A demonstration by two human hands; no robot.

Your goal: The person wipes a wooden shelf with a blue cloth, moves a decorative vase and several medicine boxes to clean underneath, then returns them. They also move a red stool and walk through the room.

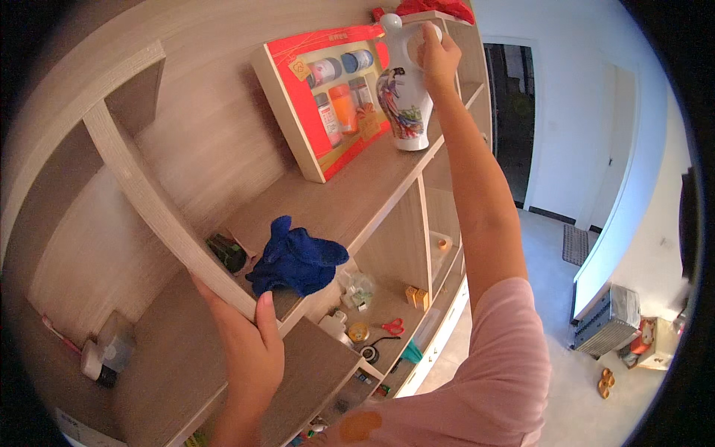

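Observation:
A white porcelain vase with a painted robed figure stands upright on the long shelf, its base at or just above the board. My right hand is closed around its upper part, near the neck, and partly hides it. My left hand grips the lower part of a slanting wooden upright, thumb in front and the other fingers partly hidden behind. Close above that thumb, a crumpled dark blue cloth lies at the shelf's edge.
Behind the vase leans a red gift box of jars. Lower compartments hold red scissors, a tape roll and small boxes. A toothbrush lies at left. On the floor at right are a grey case and slippers.

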